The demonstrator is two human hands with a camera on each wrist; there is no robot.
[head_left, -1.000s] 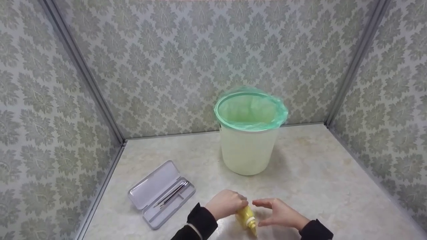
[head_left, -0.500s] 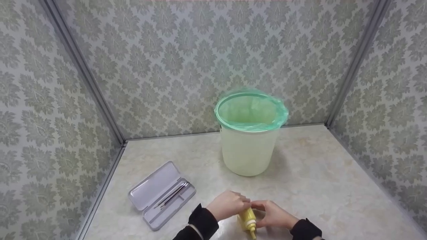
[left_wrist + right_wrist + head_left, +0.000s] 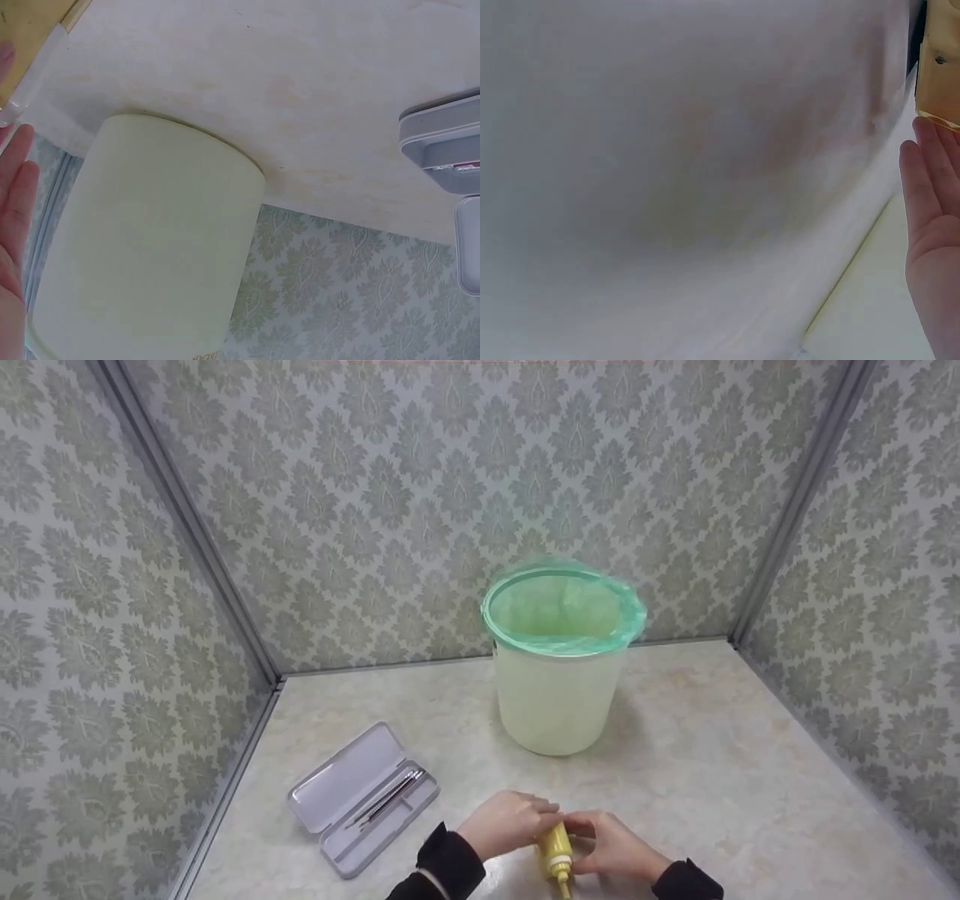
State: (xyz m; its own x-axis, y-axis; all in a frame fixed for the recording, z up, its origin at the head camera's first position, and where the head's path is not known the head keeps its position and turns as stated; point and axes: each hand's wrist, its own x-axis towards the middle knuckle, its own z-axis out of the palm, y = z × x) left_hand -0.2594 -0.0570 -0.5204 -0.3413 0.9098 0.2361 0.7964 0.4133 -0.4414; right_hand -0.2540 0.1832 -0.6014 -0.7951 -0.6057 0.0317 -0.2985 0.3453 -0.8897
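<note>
A yellow squeeze bottle [image 3: 556, 842] with a pale collar and a narrow nozzle lies between my hands at the near edge of the head view, nozzle toward me. My left hand [image 3: 510, 823] holds it from above at its far end. My right hand [image 3: 616, 844] grips its right side, thumb near the collar and fingers by the far end. In the left wrist view the bottle [image 3: 34, 45] fills the upper left corner above the left fingers [image 3: 16, 191]. At the right edge of the right wrist view, right fingertips [image 3: 919, 146] meet its lower edge.
Behind the hands stands a pale bin [image 3: 559, 701] lined with a green bag [image 3: 566, 645]. To the left lies an open grey pencil case [image 3: 349, 780] with several slim pens [image 3: 388, 799]. Patterned wall panels [image 3: 390, 510] enclose the table [image 3: 735, 750] at back and sides.
My right hand has moved left from beside the bottle and closed onto it. The nozzle has swung slightly left, pointing more straight toward me. Bin and pencil case have stayed put.
</note>
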